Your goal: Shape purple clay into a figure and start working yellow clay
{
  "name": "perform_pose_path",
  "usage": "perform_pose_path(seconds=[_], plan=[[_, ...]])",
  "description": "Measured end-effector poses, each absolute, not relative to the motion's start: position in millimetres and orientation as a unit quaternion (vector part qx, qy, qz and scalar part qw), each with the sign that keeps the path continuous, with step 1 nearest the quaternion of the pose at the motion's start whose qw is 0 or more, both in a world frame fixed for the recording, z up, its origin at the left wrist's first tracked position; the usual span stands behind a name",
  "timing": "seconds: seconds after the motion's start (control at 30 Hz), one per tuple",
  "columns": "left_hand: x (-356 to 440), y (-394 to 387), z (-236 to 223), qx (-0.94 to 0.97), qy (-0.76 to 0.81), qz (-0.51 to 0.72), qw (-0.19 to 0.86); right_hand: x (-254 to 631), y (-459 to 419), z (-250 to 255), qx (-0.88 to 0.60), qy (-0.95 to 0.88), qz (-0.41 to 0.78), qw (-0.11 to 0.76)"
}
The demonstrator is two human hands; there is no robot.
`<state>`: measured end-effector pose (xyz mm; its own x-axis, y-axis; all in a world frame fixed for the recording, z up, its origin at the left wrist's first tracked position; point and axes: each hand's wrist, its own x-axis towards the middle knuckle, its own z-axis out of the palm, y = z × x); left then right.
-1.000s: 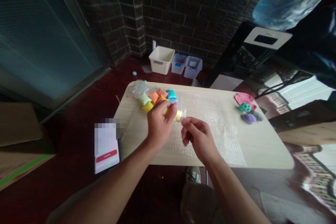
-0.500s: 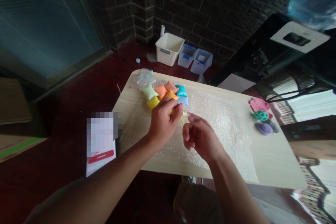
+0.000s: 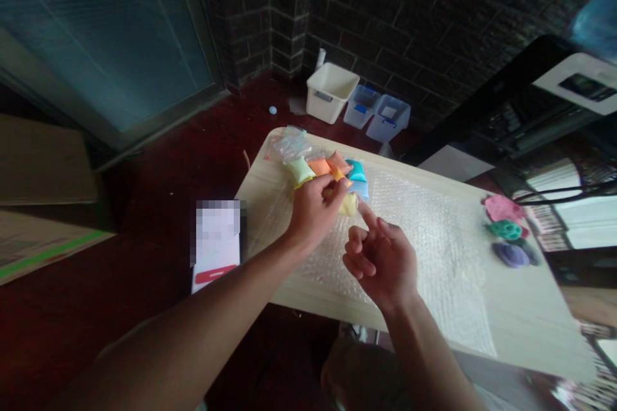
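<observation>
My left hand (image 3: 315, 205) is closed on a pale yellow packet of modelling clay (image 3: 349, 204), pinched between thumb and fingers above bubble wrap (image 3: 424, 231). The index finger of my right hand (image 3: 383, 257) stretches to the packet's right end. Its thumb stands apart and the other fingers curl loosely around nothing. Beyond my left hand lie more pillow-shaped packets: light green (image 3: 301, 170), orange (image 3: 320, 167), salmon (image 3: 338, 160), teal (image 3: 357, 170) and light blue (image 3: 359, 189). My left hand partly covers a yellow one and a yellow-orange one.
Clear plastic bags (image 3: 292, 143) lie at the table's far left corner. Pink (image 3: 504, 208), green (image 3: 505, 229) and purple (image 3: 511, 255) lumps sit at the right end. A phone-like screen (image 3: 216, 237) is left of the table. A white bin (image 3: 330, 106) and two clear boxes stand behind.
My right thumb has parted from the index finger, which now points at the packet's end. More of the pale yellow packet shows. The whole view has shifted, so everything appears further right.
</observation>
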<state>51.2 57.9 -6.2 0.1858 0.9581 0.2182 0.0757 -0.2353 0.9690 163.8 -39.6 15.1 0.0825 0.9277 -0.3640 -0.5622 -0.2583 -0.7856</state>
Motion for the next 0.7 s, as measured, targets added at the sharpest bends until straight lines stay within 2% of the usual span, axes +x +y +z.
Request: perform_pose_path(seconds=[0.2,0.33,0.43,0.6,0.7], plan=[[54,58,-12,0.610,0.422,0.436,0.510,165,-40,0,-0.507,-0.262,0.553,0.607],[56,56,-9,0.485,0.460,0.361,0.650,167,-42,-7,-0.529,-0.336,0.489,0.607],[56,55,-3,0.399,0.488,0.313,0.710,173,-46,-5,-0.575,-0.457,0.391,0.555],[53,57,2,0.374,0.504,0.265,0.732,185,-51,8,-0.587,-0.673,0.160,0.422],[52,59,1,0.383,0.500,0.240,0.739,187,-51,15,-0.552,-0.725,0.126,0.392]])
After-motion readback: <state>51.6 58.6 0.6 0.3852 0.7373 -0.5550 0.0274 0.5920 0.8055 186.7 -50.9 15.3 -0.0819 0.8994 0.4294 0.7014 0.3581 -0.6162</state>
